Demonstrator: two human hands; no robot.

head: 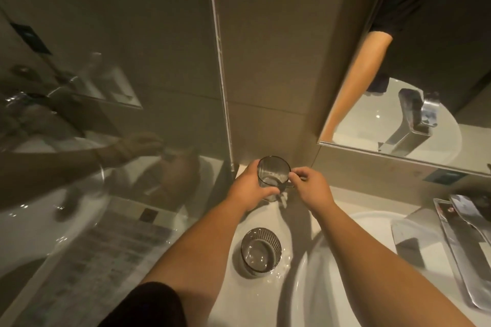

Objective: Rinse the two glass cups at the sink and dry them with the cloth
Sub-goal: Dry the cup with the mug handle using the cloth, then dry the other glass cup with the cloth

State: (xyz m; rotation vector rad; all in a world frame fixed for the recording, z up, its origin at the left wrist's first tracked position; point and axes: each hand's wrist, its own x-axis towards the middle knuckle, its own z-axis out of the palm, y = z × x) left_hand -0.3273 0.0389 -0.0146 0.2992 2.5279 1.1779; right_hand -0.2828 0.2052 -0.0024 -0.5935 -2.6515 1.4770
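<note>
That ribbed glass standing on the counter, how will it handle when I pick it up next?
The ribbed glass looks rigid and breakable, so set it down gently. It stands upright on a broad base, so tipping seems unlikely. The counter around it glistens as if wet, so the glass may be slippery; its ribs should help the grip.

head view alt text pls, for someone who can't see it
A person's left hand holds a smoky glass cup above a white counter while the right hand pinches at its rim. A second ribbed glass cup stands nearer, beside the sink basin.
</note>
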